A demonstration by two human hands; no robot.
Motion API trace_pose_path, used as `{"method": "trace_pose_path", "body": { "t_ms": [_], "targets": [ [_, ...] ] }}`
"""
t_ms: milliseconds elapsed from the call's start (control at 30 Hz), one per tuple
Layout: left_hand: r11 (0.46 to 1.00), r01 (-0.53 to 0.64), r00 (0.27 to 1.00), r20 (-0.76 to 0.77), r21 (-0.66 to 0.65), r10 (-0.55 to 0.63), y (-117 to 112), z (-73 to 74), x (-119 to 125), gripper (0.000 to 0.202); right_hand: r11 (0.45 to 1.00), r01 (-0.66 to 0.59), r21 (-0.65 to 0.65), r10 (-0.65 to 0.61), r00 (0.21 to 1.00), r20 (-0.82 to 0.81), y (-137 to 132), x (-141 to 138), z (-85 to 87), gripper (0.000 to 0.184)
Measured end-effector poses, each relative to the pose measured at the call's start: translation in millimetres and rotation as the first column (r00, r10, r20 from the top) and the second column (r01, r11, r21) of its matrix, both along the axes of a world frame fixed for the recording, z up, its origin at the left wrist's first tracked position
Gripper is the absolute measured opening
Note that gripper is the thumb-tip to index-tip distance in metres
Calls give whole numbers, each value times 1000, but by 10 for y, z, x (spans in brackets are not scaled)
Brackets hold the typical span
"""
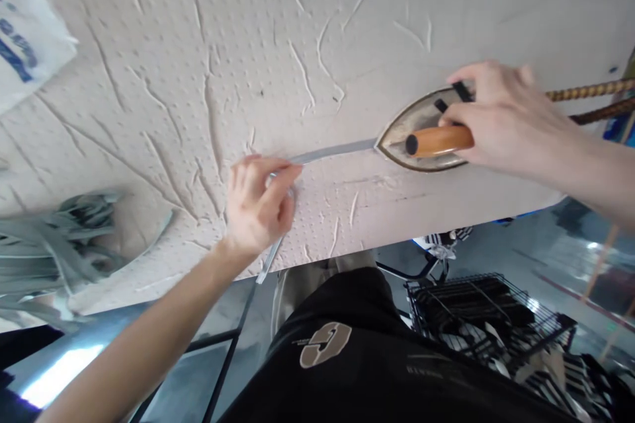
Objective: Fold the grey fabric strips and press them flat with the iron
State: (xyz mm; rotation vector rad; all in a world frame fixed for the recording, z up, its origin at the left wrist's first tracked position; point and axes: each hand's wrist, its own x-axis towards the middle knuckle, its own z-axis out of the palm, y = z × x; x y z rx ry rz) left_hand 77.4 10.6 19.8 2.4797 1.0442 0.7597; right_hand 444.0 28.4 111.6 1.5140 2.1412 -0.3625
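A narrow grey fabric strip (337, 148) lies stretched across the pale, wrinkled ironing surface (367, 73). My left hand (260, 201) pinches it, and the strip's loose end hangs down past the table's front edge. On the right, my right hand (506, 112) is closed around the orange-brown handle of an iron (419, 122). The iron rests flat with its pointed tip on the strip, hiding whatever part runs beneath it. Two braided cords (590, 90) run off to the right behind the iron.
A heap of grey-green strips (59, 244) sits at the left of the table. A white bag with blue print (30, 39) lies at the upper left. Below the table's front edge, to the right, stands a black wire basket (489, 317) with striped cloth in and around it.
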Motion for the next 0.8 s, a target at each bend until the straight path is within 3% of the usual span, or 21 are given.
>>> {"method": "trace_pose_path", "body": {
  "t_ms": [167, 267, 367, 433, 500, 567, 667, 800],
  "targets": [
    [980, 90, 970, -207, -179, -127, -75, -89, 699, 50, 1000, -2, -4, 2, 999, 47, -35, 231, -12, 18],
    [959, 144, 923, -317, -246, -220, -99, -85, 912, 54, 999, 17, 52, -18, 1000, 16, -82, 289, -21, 28],
    [952, 174, 890, -373, -250, -261, -96, -70, 946, 58, 979, 87, 184, -81, 996, -42, -158, 323, -33, 47],
    [952, 182, 883, -386, -246, -268, -90, -74, 924, 59, 940, 222, 258, -214, 975, -58, -201, 333, -30, 62],
    [952, 191, 884, -381, -239, -273, -91, -89, 902, 61, 893, 385, 232, -402, 915, 31, -214, 335, -15, 83],
    [951, 196, 890, -364, -237, -274, -98, -109, 894, 63, 863, 483, 147, -505, 835, 220, -190, 321, 6, 98],
    [951, 197, 902, -337, -239, -271, -113, -139, 886, 64, 874, 484, 43, -465, 808, 362, -97, 214, 33, 108],
    [960, 174, 916, -321, -221, -240, -138, -156, 772, 67, 910, 410, -54, -382, 883, 272, 20, -158, 45, 114]
  ]
}}
